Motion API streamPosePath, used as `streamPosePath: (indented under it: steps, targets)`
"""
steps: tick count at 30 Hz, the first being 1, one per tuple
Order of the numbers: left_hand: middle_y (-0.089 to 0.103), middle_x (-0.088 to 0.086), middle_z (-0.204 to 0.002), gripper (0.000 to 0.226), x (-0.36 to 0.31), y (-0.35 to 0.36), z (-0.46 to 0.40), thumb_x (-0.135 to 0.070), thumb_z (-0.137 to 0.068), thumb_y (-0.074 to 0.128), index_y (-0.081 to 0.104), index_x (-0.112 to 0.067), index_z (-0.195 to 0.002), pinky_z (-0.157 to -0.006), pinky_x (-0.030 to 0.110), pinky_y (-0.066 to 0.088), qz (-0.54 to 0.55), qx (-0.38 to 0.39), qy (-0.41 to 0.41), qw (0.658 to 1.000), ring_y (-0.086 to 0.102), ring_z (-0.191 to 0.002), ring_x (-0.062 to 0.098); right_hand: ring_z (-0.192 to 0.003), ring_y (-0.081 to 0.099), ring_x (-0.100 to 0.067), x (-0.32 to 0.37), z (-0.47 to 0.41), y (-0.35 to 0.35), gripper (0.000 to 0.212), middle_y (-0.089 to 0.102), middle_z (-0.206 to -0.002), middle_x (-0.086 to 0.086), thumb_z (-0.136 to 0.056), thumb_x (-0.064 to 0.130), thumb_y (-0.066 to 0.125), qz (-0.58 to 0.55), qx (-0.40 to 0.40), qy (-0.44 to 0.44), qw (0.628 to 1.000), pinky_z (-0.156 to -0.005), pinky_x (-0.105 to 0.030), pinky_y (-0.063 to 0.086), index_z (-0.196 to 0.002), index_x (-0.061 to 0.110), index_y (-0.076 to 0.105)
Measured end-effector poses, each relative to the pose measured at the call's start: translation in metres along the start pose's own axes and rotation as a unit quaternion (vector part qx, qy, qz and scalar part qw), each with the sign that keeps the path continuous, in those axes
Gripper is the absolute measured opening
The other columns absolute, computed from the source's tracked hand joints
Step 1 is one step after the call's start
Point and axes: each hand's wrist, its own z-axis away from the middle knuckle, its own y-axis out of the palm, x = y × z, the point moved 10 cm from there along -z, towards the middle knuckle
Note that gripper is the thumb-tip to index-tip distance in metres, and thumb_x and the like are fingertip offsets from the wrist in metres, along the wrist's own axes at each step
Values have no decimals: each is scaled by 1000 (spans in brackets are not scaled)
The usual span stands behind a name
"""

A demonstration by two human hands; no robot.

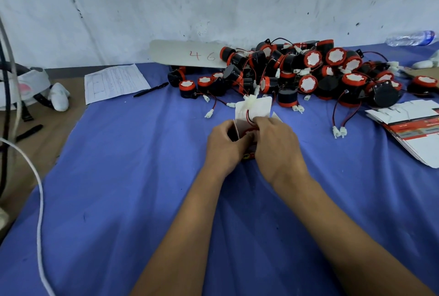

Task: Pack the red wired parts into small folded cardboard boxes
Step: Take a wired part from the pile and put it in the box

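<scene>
A blue cloth (118,177) with a soft, slightly creased surface covers the work place. At its far side lies a big heap of round black parts with red caps and thin red-black wires (308,70), the wires ending in small white plastic plugs. Behind the heap a long white board with red digits (185,54) lies flat against the stained white wall. To the left are a printed paper sheet (114,82) and a black pen (150,89); to the right, a stack of flat white-and-red cardboard blanks (413,129) and a clear plastic bottle (411,37).

In the middle, the left hand (225,146) grips the side of a small white folded cardboard box (253,109) with its flap open upward. The right hand (275,141) pinches the wire of a red wired part (247,131) that sits in the box mouth, mostly hidden by the fingers.
</scene>
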Motion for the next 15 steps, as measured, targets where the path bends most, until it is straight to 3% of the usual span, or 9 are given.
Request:
streamPosePath:
  steps: [2, 4, 8, 11, 15]
  targets:
    - [78, 7, -97, 21, 1, 0, 0, -20, -91, 78, 73, -11, -110, -84, 54, 60, 3, 0, -1, 1000, 75, -93, 28, -95, 59, -29, -1, 0, -1, 39, 55, -122, -8, -90, -2, 55, -14, -8, 2, 1000, -80, -37, 51, -126, 12, 59]
    - [78, 7, -97, 20, 1, 0, 0, -20, -91, 78, 73, -11, -108, -85, 54, 60, 4, 0, -2, 1000, 75, -94, 28, -94, 60, -27, -2, -3, -4, 31, 56, -118, -6, -93, 2, 56, -13, -16, -6, 1000, -82, -40, 54, -120, 13, 65]
    - [78, 5, -98, 19, -5, 2, 3, -19, -93, 77, 74, -11, -111, -87, 52, 60, 2, 17, 17, 1000, 75, -93, 23, -96, 55, -23, -2, -10, -14, 21, 65, -100, 0, -95, 7, 57, 38, -40, -14, 998, -74, -34, 50, -105, 19, 72]
    - [78, 3, -96, 17, -7, 2, 3, -19, -93, 77, 74, -12, -108, -85, 51, 60, -1, 23, 23, 999, 75, -91, 21, -98, 52, -23, -6, -12, -21, 18, 66, -97, -1, -95, 9, 58, 50, -60, -16, 997, -73, -30, 44, -101, 19, 72]
    - [78, 4, -97, 16, -7, 3, 3, -17, -92, 77, 74, -11, -107, -85, 52, 60, -6, 24, 25, 999, 74, -92, 24, -94, 60, -26, -11, -15, -24, 20, 65, -102, -5, -94, 9, 56, 29, -55, -6, 998, -79, -39, 50, -104, 15, 71]
